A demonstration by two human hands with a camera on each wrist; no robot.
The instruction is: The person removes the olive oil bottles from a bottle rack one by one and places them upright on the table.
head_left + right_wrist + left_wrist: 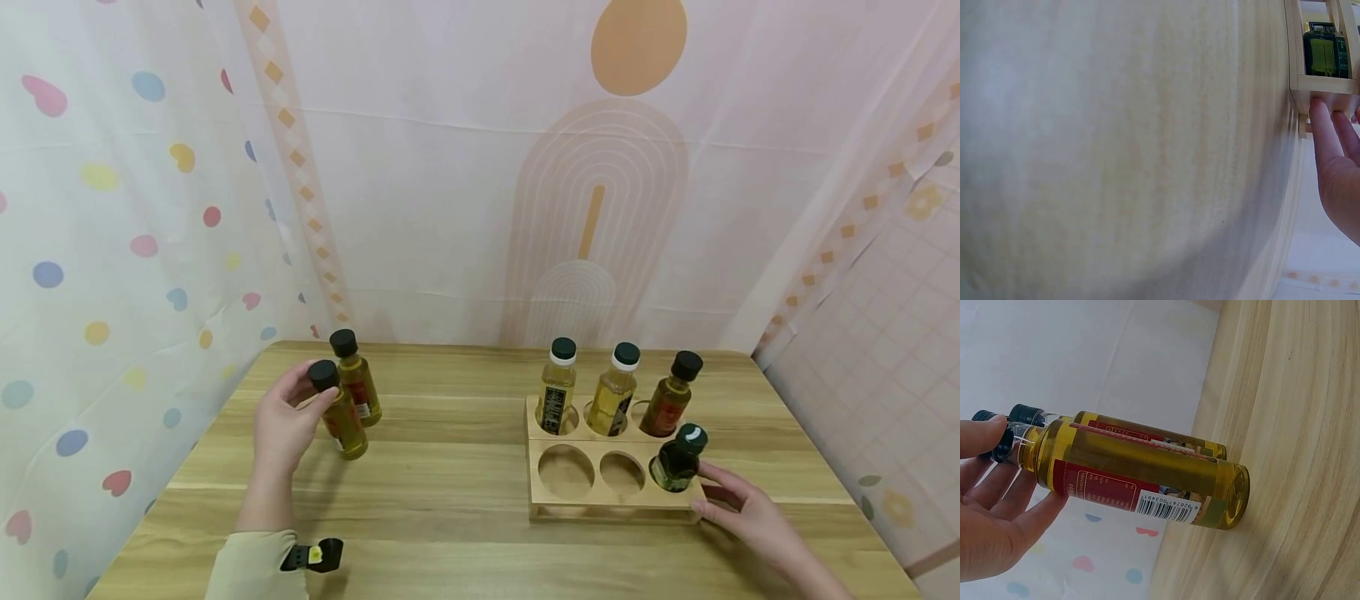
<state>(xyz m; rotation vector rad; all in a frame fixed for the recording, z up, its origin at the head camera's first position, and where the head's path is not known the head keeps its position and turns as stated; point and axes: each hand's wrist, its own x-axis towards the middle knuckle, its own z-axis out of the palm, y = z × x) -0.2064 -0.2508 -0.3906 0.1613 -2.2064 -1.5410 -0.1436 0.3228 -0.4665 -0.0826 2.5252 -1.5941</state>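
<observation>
My left hand [287, 425] grips the neck and black cap of an oil bottle with a red label [345, 427], at the left of the table. Right behind it stands a similar bottle [362, 387]. In the left wrist view the held bottle [1141, 475] shows its barcode, thumb on the cap. A wooden rack [600, 497] on the right holds two clear-sided bottles with green caps [555, 400] [611, 404], a red-label bottle [666, 406] and a dark green bottle [677, 462]. My right hand [750, 517] holds the rack's right end; its fingers touch the side panel in the right wrist view.
Two front holes of the rack, left [566, 472] and middle [622, 473], have no bottle in them. The wooden table [442, 467] extends between the left bottles and the rack. Patterned curtains [420, 208] hang behind and at both sides.
</observation>
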